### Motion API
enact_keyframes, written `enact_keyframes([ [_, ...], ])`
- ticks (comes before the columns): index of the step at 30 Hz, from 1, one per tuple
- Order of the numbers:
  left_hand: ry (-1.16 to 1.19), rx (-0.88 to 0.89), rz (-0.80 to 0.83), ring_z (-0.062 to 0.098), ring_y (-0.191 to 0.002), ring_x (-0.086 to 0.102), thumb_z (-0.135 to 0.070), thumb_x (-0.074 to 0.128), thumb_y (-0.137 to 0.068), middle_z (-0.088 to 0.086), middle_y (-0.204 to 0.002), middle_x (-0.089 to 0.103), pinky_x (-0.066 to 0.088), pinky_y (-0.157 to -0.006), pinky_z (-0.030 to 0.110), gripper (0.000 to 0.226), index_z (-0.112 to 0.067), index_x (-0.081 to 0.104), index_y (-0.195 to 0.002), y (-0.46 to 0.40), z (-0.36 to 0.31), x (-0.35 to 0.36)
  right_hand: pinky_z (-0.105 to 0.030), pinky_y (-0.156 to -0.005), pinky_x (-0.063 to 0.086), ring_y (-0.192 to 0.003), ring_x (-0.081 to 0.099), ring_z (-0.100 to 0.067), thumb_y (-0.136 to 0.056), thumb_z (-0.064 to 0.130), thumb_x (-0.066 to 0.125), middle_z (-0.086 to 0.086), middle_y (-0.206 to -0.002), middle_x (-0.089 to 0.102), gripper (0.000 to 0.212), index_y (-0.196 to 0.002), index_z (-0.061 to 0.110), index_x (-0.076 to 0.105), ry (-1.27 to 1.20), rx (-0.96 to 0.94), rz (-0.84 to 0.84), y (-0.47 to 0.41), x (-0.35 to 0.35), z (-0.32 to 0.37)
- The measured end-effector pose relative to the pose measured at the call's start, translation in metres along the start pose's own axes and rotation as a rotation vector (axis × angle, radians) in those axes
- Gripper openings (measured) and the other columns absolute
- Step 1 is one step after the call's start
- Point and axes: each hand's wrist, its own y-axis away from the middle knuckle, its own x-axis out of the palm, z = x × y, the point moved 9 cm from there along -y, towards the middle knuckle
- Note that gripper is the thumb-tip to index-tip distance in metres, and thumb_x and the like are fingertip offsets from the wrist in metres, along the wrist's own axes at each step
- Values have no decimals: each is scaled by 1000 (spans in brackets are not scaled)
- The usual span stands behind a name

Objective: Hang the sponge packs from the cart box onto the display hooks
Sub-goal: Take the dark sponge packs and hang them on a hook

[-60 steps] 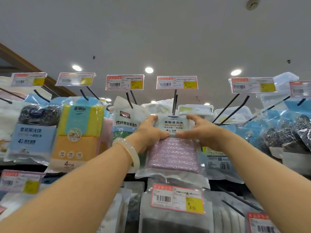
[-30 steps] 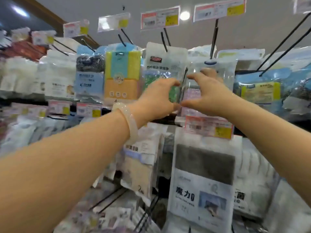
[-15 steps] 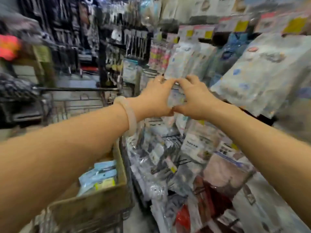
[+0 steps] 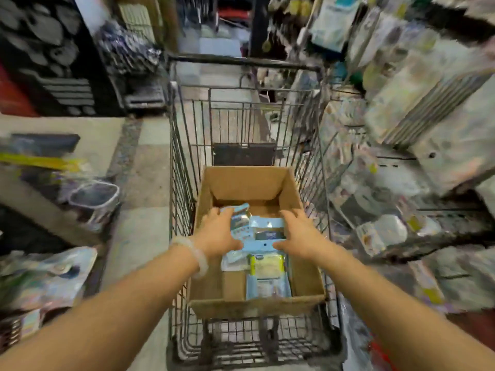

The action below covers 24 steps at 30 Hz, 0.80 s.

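A brown cardboard box (image 4: 308,279) sits in the wire shopping cart (image 4: 184,188) straight below me. Several light blue sponge packs (image 4: 266,231) lie flat along the box floor, one with a yellow sponge (image 4: 266,266). My left hand (image 4: 218,232), with a pale bangle on the wrist, hovers over the left edge of the top packs, fingers spread. My right hand (image 4: 300,234) hovers over their right edge, fingers apart. Neither hand grips a pack. The view is blurred by motion.
Display racks with hanging packets (image 4: 401,129) crowd the right side, close against the cart. A low shelf with a clear plastic tub (image 4: 93,202) and more packets stands on the left. The cart handle bar (image 4: 241,61) lies at the far end, with tiled aisle floor (image 4: 144,167) beyond.
My hands left the pink sponge pack hanging on the upper hook and came down together. My view swung from the display down to the cart, and both hands now reach into the box.
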Motion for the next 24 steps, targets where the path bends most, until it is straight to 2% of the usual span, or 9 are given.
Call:
enact_keyframes([
  [3,71,-72,139,28,-124,45,-39,73,-71,10,-131,49,39,-103,34,73,-17,40,-132,-36,42,47,-34,-102,39,-126,42,-29,-79,30,69,-14,-138,38,71,-138,11,33,-192,157,106,-41,53,-32],
  [8,169,-129,309,23,-110,56,-20,68,-75,6,-122,59,45,-86,28,46,-15,55,-119,-80,70,127,-34,-94,50,-113,58,-26,-74,15,76,-13,-125,56,66,-129,8,41,-512,390,187,-76,138,-84],
  [11,270,-242,378,25,-113,56,-19,72,-74,10,-125,57,48,-90,30,56,-6,50,-123,-104,77,177,-41,-90,53,-106,62,-29,-71,10,78,-16,-116,64,59,-123,4,50,-654,428,232,-104,173,-98],
  [14,278,-265,472,19,-112,52,-24,76,-71,8,-127,53,45,-94,27,65,-9,45,-126,-121,71,222,-33,-73,55,-101,61,-25,-75,19,76,-7,-109,63,57,-121,15,41,-787,501,211,-129,195,-113],
  [16,375,-252,531,18,-116,52,-20,77,-70,4,-130,52,45,-96,26,71,-12,42,-130,-132,65,251,-40,-89,51,-113,55,-29,-79,28,72,-12,-123,56,77,-137,13,24,-875,606,155,-141,208,-130],
  [18,479,-270,561,14,-114,52,-17,77,-71,-5,-128,52,46,-91,15,72,-16,39,-131,-139,60,271,-43,-105,39,-125,47,-34,-82,37,66,-17,-138,45,89,-146,11,9,-878,701,133,-150,218,-144],
  [19,550,-297,551,15,-115,53,-16,77,-70,-3,-129,54,43,-94,16,73,-16,38,-132,-143,60,280,-40,-107,36,-128,44,-34,-83,39,64,-17,-142,40,91,-147,11,5,-870,740,134,-152,222,-149],
  [21,768,-421,461,23,-110,59,-6,78,-68,8,-121,62,48,-96,34,66,-12,43,-124,-150,63,285,-36,-109,33,-132,40,-33,-81,41,65,-16,-146,36,92,-147,9,9,-862,762,117,-158,226,-152],
  [24,819,-524,77,26,-91,65,-6,78,-68,12,-99,69,53,-82,38,39,-10,56,-99,-167,83,259,-45,-108,37,-129,45,-34,-75,32,73,-19,-140,46,86,-142,6,28,-846,649,2,-176,218,-153],
])
